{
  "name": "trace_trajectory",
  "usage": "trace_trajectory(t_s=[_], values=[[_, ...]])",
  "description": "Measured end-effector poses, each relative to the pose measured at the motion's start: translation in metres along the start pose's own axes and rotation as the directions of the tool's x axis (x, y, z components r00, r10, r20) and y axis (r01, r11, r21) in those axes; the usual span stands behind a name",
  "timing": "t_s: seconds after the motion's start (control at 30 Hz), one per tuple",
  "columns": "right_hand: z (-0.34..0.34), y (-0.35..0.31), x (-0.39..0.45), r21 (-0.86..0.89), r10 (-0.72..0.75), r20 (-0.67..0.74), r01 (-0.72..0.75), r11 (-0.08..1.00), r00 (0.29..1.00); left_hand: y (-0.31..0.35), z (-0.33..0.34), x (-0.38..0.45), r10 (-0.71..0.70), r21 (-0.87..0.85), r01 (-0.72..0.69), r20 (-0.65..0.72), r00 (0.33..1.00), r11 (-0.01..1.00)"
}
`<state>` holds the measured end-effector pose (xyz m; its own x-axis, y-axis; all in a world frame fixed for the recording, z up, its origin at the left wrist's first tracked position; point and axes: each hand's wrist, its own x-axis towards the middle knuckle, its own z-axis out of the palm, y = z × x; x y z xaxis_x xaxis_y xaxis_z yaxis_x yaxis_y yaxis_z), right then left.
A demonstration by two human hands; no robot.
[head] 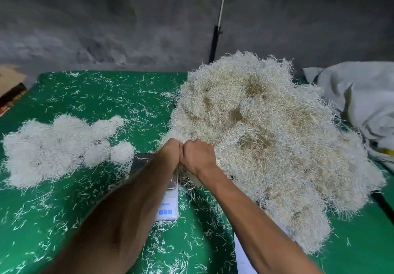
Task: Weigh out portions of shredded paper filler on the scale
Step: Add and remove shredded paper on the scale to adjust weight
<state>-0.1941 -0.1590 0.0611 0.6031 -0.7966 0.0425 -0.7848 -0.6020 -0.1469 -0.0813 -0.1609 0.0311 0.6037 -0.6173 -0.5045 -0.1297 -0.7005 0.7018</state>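
Several small clumps (61,147) of shredded paper lie at left on our green table (102,94). In the middle the scale (168,201) sits partly under our left forearm. Our left hand (169,153) and right hand (199,155) touch knuckle to knuckle, fingers curled into the near edge of the big pile (270,137); what they grip we cannot tell. A white sack (362,94) lies far right.

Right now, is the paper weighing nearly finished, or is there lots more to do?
Lots more. Done: a cluster of small round clumps lies on the left of the green table. In hand: the left hand and right hand dig into the big pile, above the scale. Left: most of that pile.
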Motion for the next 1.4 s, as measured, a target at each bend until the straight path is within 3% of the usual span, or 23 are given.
trace_trajectory(t_s=[0.1, 0.23, 0.33, 0.4, 0.5, 0.57, 0.63, 0.77, 0.87, 1.0, 1.1, 1.4], values=[[0.006, 0.007, -0.022, 0.026, -0.071, -0.021, 0.072, 0.997, 0.997, -0.012, -0.030, 0.012, 0.100, 0.318, -0.091, -0.009, 0.995, 0.944], [0.029, 0.052, -0.029, 0.029, 0.024, 0.074, -0.026, 0.999, 0.997, -0.014, -0.065, 0.028, 0.023, 0.297, -0.004, -0.060, 0.998, 0.955], [0.047, 0.059, -0.018, -0.058, 0.046, 0.062, -0.042, 0.997, 0.997, -0.015, -0.061, 0.029, 0.023, 0.278, -0.009, -0.047, 0.999, 0.961], [0.059, 0.077, -0.016, -0.103, 0.148, 0.140, -0.134, 0.986, 0.979, -0.030, -0.077, 0.037, -0.007, 0.315, 0.039, -0.103, 0.995, 0.948], [0.080, 0.114, -0.027, -0.125, 0.298, 0.197, -0.278, 0.953, 0.934, -0.045, -0.108, 0.046, -0.034, 0.199, 0.054, -0.104, 0.994, 0.979], [0.089, 0.121, -0.030, -0.125, 0.248, 0.211, -0.226, 0.966, 0.946, -0.044, -0.108, 0.042, -0.015, -0.069, 0.011, -0.059, 0.998, 0.998], [0.097, 0.110, -0.029, -0.088, 0.171, 0.194, -0.156, 0.984, 0.966, -0.046, -0.097, 0.033, 0.008, -0.175, -0.009, -0.008, 1.000, 0.985], [0.120, 0.083, -0.030, -0.079, 0.103, 0.201, -0.089, 0.993, 0.974, -0.062, -0.078, 0.023, 0.048, -0.055, -0.040, 0.145, 0.988, 0.998], [0.140, 0.080, -0.044, -0.049, 0.134, 0.271, -0.126, 0.991, 0.953, -0.071, -0.075, 0.021, 0.116, 0.024, -0.120, 0.112, 0.987, 0.993], [0.166, 0.079, -0.068, -0.073, 0.191, 0.408, -0.177, 0.982, 0.893, -0.090, -0.079, 0.021, 0.341, 0.171, -0.333, -0.016, 0.940, 0.927], [0.172, 0.079, -0.077, -0.076, 0.189, 0.409, -0.173, 0.982, 0.893, -0.105, -0.084, 0.021, 0.421, 0.329, -0.444, 0.142, 0.896, 0.833], [0.167, 0.079, -0.079, -0.001, 0.207, 0.413, -0.226, 0.974, 0.887, -0.107, -0.095, 0.016, 0.472, 0.321, -0.483, 0.116, 0.874, 0.815]])
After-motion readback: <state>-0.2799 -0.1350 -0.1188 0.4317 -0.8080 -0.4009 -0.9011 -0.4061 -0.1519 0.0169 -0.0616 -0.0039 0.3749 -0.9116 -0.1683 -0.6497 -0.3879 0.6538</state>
